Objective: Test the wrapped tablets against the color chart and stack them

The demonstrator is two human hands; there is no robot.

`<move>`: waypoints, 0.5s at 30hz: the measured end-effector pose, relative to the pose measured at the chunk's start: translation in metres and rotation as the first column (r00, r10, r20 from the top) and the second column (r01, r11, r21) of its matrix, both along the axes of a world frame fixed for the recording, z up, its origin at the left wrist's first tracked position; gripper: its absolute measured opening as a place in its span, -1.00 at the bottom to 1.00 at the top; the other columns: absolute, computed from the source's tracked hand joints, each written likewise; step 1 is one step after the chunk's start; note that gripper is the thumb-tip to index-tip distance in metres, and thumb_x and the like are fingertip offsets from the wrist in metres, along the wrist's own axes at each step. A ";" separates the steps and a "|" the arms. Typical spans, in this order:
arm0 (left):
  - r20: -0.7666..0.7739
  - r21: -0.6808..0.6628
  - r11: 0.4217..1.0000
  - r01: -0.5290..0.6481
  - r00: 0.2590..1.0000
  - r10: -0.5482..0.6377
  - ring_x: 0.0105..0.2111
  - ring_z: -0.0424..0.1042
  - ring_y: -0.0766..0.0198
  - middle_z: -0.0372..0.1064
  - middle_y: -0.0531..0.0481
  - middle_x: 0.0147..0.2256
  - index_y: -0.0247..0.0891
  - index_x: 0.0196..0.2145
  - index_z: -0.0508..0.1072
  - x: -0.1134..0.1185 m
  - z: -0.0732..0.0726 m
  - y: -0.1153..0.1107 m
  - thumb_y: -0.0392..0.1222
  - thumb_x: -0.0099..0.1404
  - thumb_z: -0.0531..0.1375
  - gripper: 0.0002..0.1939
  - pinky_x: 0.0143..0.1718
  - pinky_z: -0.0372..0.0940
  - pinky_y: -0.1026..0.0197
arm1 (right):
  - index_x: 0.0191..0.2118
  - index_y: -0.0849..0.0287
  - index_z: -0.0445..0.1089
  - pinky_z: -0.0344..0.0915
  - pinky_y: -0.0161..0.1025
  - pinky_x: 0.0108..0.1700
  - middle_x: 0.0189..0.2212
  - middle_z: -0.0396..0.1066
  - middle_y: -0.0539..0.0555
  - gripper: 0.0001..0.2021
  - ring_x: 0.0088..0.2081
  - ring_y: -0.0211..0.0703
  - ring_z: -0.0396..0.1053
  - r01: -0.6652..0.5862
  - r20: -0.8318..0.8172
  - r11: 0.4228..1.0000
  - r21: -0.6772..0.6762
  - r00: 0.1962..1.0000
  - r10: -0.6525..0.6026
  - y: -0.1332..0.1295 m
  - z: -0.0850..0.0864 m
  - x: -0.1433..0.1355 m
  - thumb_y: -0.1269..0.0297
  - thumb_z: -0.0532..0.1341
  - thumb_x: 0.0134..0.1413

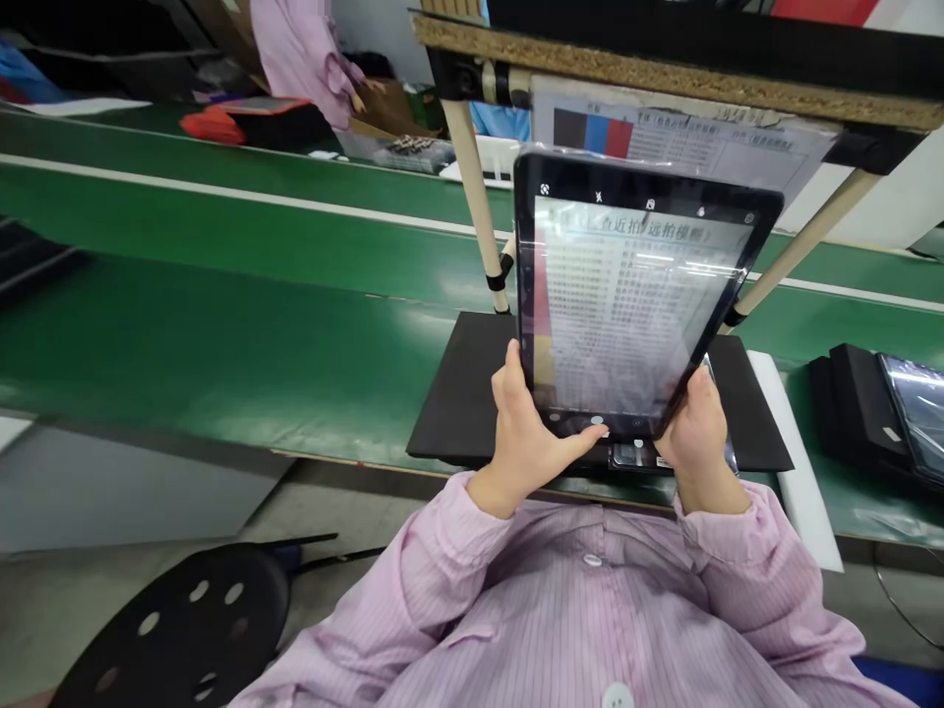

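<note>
While both hands hold it up, status per item:

tablet [626, 295]: raised upright over the workbench, tilted a little, screen toward the wearer. Screen is lit and shows a page of fine rows with a heading line, plus a strip of red and yellow down its left side. Text too small to read.

left hand [525, 433]: grasping the tablet's lower left corner, fingers behind the case, thumb laid across the bottom bezel with its tip on the glass near centre.

right hand [697, 433]: grasping the lower right corner, fingers wrapped on the edge, thumb side against the frame.

black mat [457, 403]: lies flat on the bench directly under the tablet, not touching it.

small dark device [634, 455]: lying on the mat just below the tablet's bottom edge, partly hidden by the hands. Can't tell what it is.

test chart [678, 138]: printed sheet with black, blue and red blocks, hanging from the shelf right behind the tablet.

shelf frame [472, 167]: particle-board top on pale tubes, feet standing at the mat's far edge.

green belt [221, 256]: runs left to right behind the mat.

black case [855, 403]: to the right on the bench, well apart from the hands, glossy sheet lying in it.

stool [184, 619]: black, perforated seat, lower left beside the wearer.

co-worker [302, 54]: pink sleeve across the belt, far side, near brown cardboard.
</note>
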State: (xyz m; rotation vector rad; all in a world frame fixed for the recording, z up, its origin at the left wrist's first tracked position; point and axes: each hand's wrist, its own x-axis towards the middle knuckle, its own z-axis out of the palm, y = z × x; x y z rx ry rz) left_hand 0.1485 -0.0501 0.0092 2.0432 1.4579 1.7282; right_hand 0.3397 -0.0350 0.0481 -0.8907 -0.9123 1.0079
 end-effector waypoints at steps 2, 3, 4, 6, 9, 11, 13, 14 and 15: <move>-0.018 0.008 1.000 -0.016 1.000 0.016 0.26 0.28 -0.22 0.11 -0.39 0.32 -0.14 0.57 -0.24 0.001 0.000 0.000 0.32 0.12 0.52 0.39 0.36 0.17 -0.35 | 0.00 0.03 0.55 0.50 0.25 0.26 -0.01 0.65 0.14 -0.42 0.31 0.20 0.45 -0.004 -0.001 1.000 -0.010 1.000 0.004 0.000 0.001 -0.001 -0.37 0.29 0.17; -0.015 0.002 1.000 -0.021 1.000 0.021 0.28 0.26 -0.24 0.10 -0.40 0.33 -0.15 0.57 -0.23 0.001 -0.001 0.000 0.33 0.11 0.52 0.39 0.36 0.16 -0.35 | -0.02 0.03 0.55 0.50 0.25 0.26 -0.02 0.65 0.13 -0.43 0.32 0.20 0.45 -0.004 0.000 1.000 -0.013 1.000 0.004 0.000 0.002 -0.001 -0.37 0.29 0.17; -0.003 -0.010 1.000 -0.021 1.000 0.021 0.29 0.24 -0.26 0.09 -0.41 0.34 -0.15 0.56 -0.23 0.002 -0.001 0.001 0.35 0.09 0.52 0.41 0.37 0.15 -0.36 | -0.04 0.03 0.56 0.50 0.26 0.27 -0.02 0.65 0.13 -0.44 0.32 0.20 0.44 -0.003 0.001 1.000 -0.012 1.000 0.003 0.000 0.002 -0.001 -0.36 0.29 0.17; 0.038 -0.047 0.999 -0.012 0.999 0.013 0.33 0.21 -0.30 0.10 -0.42 0.35 -0.17 0.56 -0.20 0.003 -0.001 0.000 0.43 0.01 0.53 0.47 0.39 0.13 -0.38 | -0.07 0.03 0.57 0.49 0.26 0.28 -0.03 0.65 0.13 -0.46 0.34 0.20 0.42 -0.008 -0.001 1.000 -0.003 1.000 0.008 0.000 0.002 -0.001 -0.36 0.29 0.18; 0.090 -0.097 0.995 0.006 0.996 0.003 0.34 0.19 -0.35 0.10 -0.43 0.35 -0.20 0.55 -0.17 0.003 0.000 0.000 0.49 -0.11 0.53 0.55 0.40 0.11 -0.41 | -0.10 0.04 0.57 0.47 0.26 0.30 -0.03 0.65 0.13 -0.47 0.37 0.20 0.38 -0.012 0.009 1.000 0.006 1.000 0.012 0.000 0.001 0.001 -0.36 0.28 0.19; 0.102 -0.109 0.994 0.008 0.995 0.003 0.33 0.20 -0.35 0.10 -0.42 0.35 -0.20 0.54 -0.14 0.002 0.000 0.000 0.50 -0.13 0.54 0.55 0.38 0.13 -0.41 | -0.10 0.04 0.57 0.48 0.26 0.29 -0.01 0.64 0.14 -0.45 0.38 0.21 0.37 -0.004 0.037 1.000 0.003 0.999 0.004 0.000 0.000 0.001 -0.38 0.26 0.20; 0.099 -0.102 0.995 0.004 0.995 0.007 0.31 0.23 -0.32 0.11 -0.41 0.34 -0.18 0.53 -0.11 0.001 -0.001 0.000 0.50 -0.13 0.53 0.52 0.37 0.16 -0.39 | -0.07 0.04 0.57 0.49 0.27 0.28 0.00 0.64 0.14 -0.44 0.37 0.22 0.38 0.003 0.054 1.000 0.000 0.999 -0.003 0.000 0.000 0.001 -0.39 0.25 0.21; 0.095 -0.091 0.996 0.000 0.995 0.008 0.29 0.25 -0.30 0.12 -0.40 0.34 -0.18 0.52 -0.10 0.001 -0.002 0.001 0.50 -0.11 0.53 0.50 0.36 0.17 -0.38 | -0.06 0.03 0.57 0.50 0.26 0.28 -0.01 0.64 0.14 -0.44 0.36 0.21 0.40 0.004 0.049 1.000 0.001 0.999 -0.005 0.000 0.000 0.001 -0.39 0.25 0.21; 0.093 -0.075 0.997 0.000 0.996 0.007 0.28 0.26 -0.28 0.14 -0.39 0.33 -0.18 0.52 -0.09 0.000 -0.004 0.001 0.49 -0.09 0.52 0.47 0.36 0.17 -0.37 | -0.05 0.03 0.56 0.50 0.26 0.27 -0.02 0.65 0.14 -0.44 0.35 0.21 0.41 0.003 0.037 1.000 0.003 0.999 -0.003 0.000 0.000 0.001 -0.38 0.26 0.21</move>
